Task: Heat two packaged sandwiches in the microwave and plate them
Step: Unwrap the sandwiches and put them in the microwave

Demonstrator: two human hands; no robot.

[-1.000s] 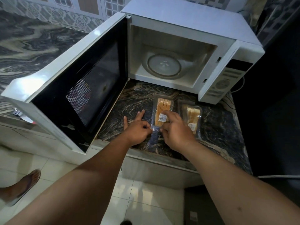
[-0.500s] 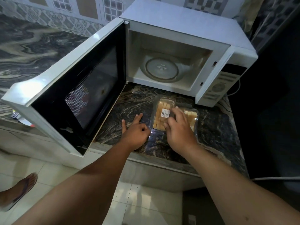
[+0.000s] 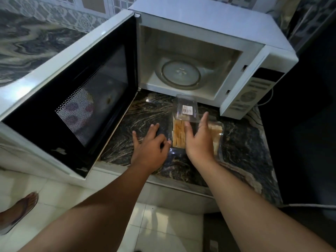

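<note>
We are looking down at a dark marbled bench [image 3: 138, 113], and a white microwave [image 3: 209, 24] is sitting at its far side with the door [image 3: 76, 99] swinging wide to the left. The turntable [image 3: 181, 74] is lying bare inside the cavity. Just in front of the microwave, a clear pack [image 3: 179, 131] is lying with its lid [image 3: 186, 109] standing open toward the oven, a barcode label showing on it, and the sandwich slices are standing on edge in the tray. A second pack [image 3: 217, 131] is lying just beside it on the right, mostly hidden.

Our left hand [image 3: 151, 148] is resting on the bench at the near-left corner of the open pack, index finger and thumb reaching forward and the other fingers curling toward the tray edge; whether it is pinching the plastic we cannot tell. Our right hand [image 3: 199, 140] is hovering over the gap between the two packs, fingers straight and close together, thumb apart, gripping nothing.

At the near left, a foot in a sandal [image 3: 18, 211] is standing on the pale floor tiles.
</note>
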